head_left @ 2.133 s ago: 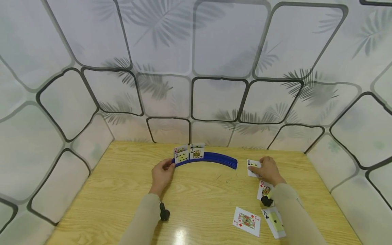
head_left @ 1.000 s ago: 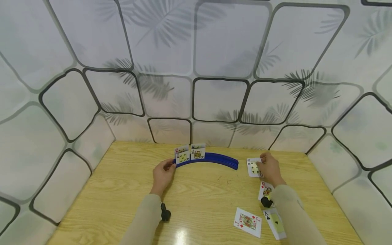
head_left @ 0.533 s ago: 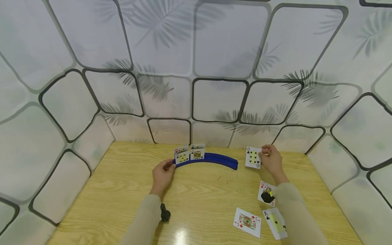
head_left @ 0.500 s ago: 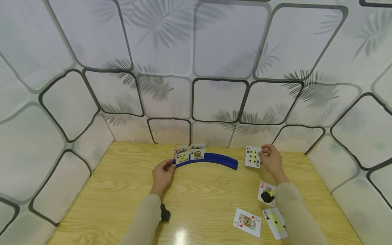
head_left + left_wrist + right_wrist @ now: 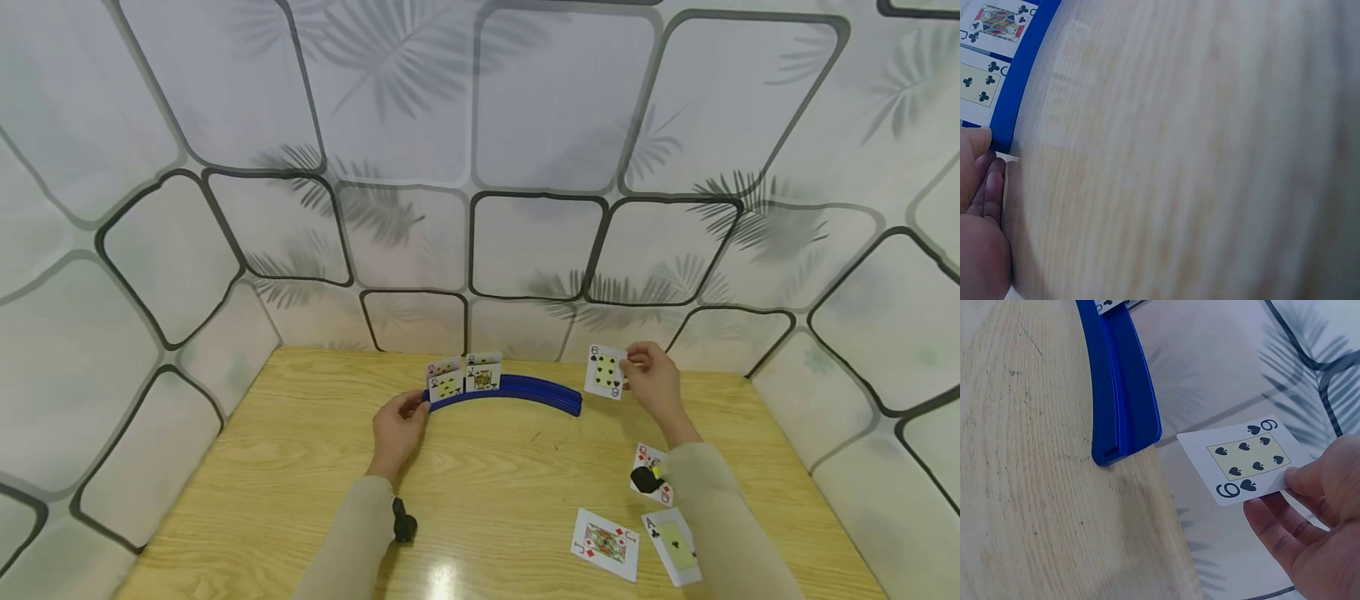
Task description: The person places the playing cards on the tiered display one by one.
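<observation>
A six of spades (image 5: 605, 372) is pinched by its right edge between the thumb and fingers of my right hand (image 5: 654, 385). In the head view it is raised, face toward me, just right of the curved blue card holder (image 5: 536, 393); the right wrist view shows the card (image 5: 1249, 460) apart from the holder's end. My left hand (image 5: 400, 429) holds the holder's left end with the thumb and fingertips. At that end stand a clubs number card (image 5: 446, 385) and a jack of clubs (image 5: 482, 377), with two cards partly hidden behind them.
Face up on the wooden table (image 5: 487, 492) at the right lie a jack of diamonds (image 5: 604, 544), an ace of clubs (image 5: 672, 546) and a red queen (image 5: 660, 492), partly covered by the wrist camera (image 5: 645, 479). A patterned curtain (image 5: 540, 250) stands behind the table.
The six of spades has come up off the table in my right hand, tilted toward me, and moved left toward the holder. My left hand has stayed at the holder's end.
</observation>
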